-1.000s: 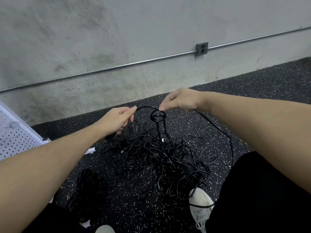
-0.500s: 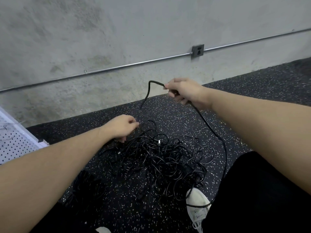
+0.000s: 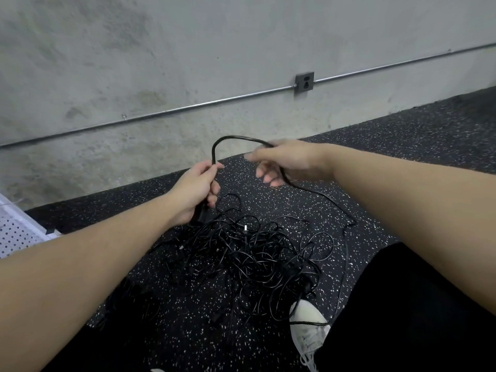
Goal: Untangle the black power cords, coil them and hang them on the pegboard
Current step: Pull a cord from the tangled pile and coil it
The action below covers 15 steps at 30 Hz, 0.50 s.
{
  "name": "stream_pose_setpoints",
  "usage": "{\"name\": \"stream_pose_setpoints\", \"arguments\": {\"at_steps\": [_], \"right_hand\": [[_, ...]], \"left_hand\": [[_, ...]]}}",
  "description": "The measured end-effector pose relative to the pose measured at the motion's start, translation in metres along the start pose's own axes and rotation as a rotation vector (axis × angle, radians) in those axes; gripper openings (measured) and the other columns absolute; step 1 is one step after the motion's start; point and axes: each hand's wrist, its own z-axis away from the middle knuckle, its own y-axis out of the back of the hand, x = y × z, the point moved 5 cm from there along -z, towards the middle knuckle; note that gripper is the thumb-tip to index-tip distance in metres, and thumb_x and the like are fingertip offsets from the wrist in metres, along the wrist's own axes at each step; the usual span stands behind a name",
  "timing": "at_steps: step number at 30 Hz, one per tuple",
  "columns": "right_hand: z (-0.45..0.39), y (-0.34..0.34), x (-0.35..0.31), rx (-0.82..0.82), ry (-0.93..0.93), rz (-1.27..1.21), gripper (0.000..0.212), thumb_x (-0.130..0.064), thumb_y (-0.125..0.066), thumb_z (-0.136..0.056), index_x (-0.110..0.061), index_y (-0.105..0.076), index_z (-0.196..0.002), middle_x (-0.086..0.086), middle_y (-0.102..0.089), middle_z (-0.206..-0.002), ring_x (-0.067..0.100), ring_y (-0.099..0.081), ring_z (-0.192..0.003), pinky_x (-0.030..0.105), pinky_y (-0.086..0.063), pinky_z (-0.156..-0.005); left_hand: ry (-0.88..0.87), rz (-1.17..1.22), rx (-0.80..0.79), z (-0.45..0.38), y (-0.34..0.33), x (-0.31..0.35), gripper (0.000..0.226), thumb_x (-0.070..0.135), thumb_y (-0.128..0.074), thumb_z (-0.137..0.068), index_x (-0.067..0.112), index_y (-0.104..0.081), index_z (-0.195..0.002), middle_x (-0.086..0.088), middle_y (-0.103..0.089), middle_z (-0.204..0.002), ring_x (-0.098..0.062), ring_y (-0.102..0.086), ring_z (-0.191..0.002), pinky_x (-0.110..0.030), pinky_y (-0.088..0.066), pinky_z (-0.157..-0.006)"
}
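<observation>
A tangled heap of thin black power cords (image 3: 249, 259) lies on the speckled black floor in front of me. One thicker black cord (image 3: 230, 139) arches between my hands above the heap. My left hand (image 3: 197, 189) is shut on one end of that arch, with the cord's dark plug end hanging under the palm. My right hand (image 3: 281, 162) holds the other side of the arch, fingers loosely curled and blurred; from there the cord trails down to the right across the floor toward my leg. A corner of the white pegboard (image 3: 16, 232) shows at the left edge.
A concrete wall with a metal conduit and a grey outlet box (image 3: 304, 83) rises behind the floor. My white shoe (image 3: 308, 326) sits under the heap's near edge, and my black-clad leg (image 3: 402, 304) fills the lower right. Another dark cord bundle (image 3: 126, 304) lies under my left forearm.
My left hand rose from the heap and took hold of the thicker cord. My right hand slid along it, so the cord now arches between both hands.
</observation>
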Motion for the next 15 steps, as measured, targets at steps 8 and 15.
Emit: {"name": "stream_pose_setpoints", "arguments": {"at_steps": [8,15], "right_hand": [[-0.002,-0.003,-0.010,0.128,0.183,0.398,0.028,-0.049,-0.059,-0.098,-0.026,-0.065,-0.114,0.000,-0.058,-0.078,0.012,-0.046,-0.055,0.025,-0.042,-0.049],[-0.022,-0.038,-0.036,0.173,0.268,0.316,0.034,-0.059,-0.062,-0.092,-0.026,-0.059,-0.088,-0.008,-0.043,-0.061,0.010,-0.036,-0.050,0.023,-0.033,-0.048]], "left_hand": [[-0.078,-0.116,0.048,0.003,0.010,0.006,0.024,0.034,-0.043,-0.110,0.023,-0.064,-0.115,0.010,-0.039,-0.053,-0.006,-0.032,-0.045,-0.022,-0.031,-0.042],[-0.113,-0.085,0.002,0.017,0.000,0.013,0.025,0.039,-0.042,-0.110,0.020,-0.057,-0.101,-0.003,-0.068,-0.071,-0.013,-0.053,-0.051,-0.026,-0.044,-0.047]]}}
